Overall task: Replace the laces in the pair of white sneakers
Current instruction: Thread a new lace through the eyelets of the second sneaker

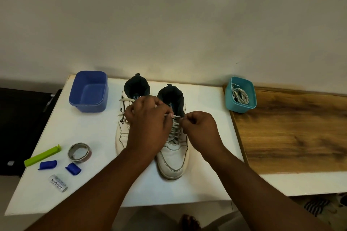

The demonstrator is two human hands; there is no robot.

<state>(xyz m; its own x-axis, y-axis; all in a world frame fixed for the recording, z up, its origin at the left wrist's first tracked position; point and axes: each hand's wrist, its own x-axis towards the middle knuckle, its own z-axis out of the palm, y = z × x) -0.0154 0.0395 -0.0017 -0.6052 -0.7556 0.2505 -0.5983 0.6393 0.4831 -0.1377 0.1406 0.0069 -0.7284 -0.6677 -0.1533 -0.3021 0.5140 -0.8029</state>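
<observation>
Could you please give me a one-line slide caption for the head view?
Both hands pinch a lace over the right-side white sneaker, spare laces waiting in a teal tub.

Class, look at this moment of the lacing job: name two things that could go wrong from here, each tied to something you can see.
1. Both hands, left hand and right hand, pinch one lace above the right sneaker; a slip might pull it out of an eyelet.
2. The left forearm crosses the left sneaker and could nudge it.

Two sneakers (173,155) mid-table (206,184), tub (88,92) behind-left, laces (241,95) in tub (231,103) right, tape (79,153) front-left.
</observation>
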